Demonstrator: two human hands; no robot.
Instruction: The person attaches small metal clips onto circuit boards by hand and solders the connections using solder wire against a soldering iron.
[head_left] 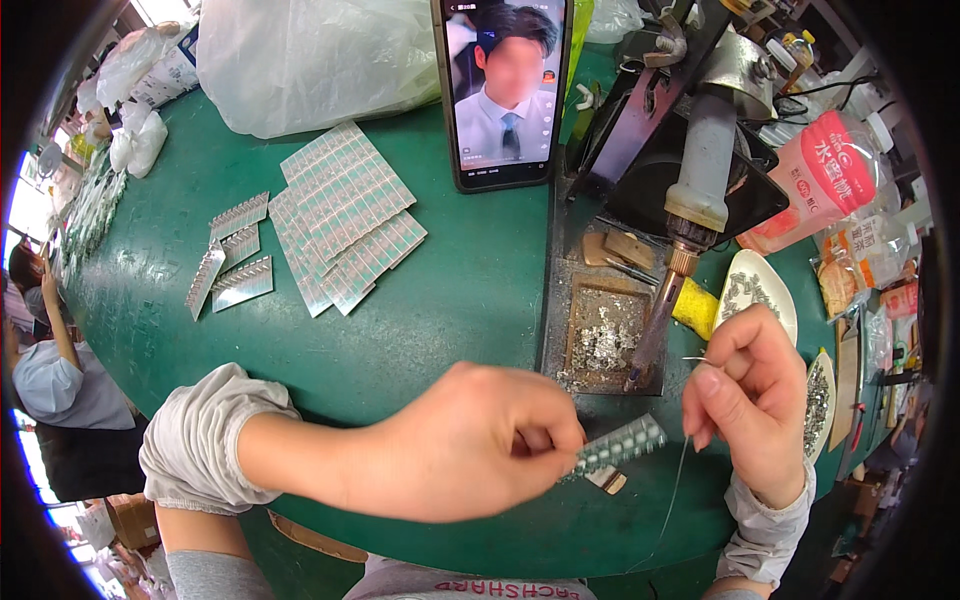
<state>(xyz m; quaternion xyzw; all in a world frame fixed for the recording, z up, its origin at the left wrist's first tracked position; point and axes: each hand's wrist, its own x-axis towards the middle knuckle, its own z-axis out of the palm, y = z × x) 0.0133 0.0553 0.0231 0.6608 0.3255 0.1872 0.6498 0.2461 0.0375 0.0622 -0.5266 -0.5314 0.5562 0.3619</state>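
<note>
My left hand (450, 440) pinches one end of a short green circuit board strip (625, 442) that carries a row of small pale parts. Between the thumb and fingers of my right hand (755, 410) is a thin solder wire (679, 490), its short end poking out left and its tail hanging toward the table edge. A soldering iron (697, 170) is clamped in a stand, tip down above a square tray (570, 350) of silvery solder scraps. Under the strip lies a small whitish piece (607, 481), partly covered.
Stacked board panels (345, 185) and several loose strips (242, 284) lie left of a propped phone (505, 110). A plastic bag (310, 65) sits behind. Right are a yellow sponge (693, 307), dishes of small parts (785, 310), and a pink-labelled bottle (815, 190). Another person (70, 385) sits far left.
</note>
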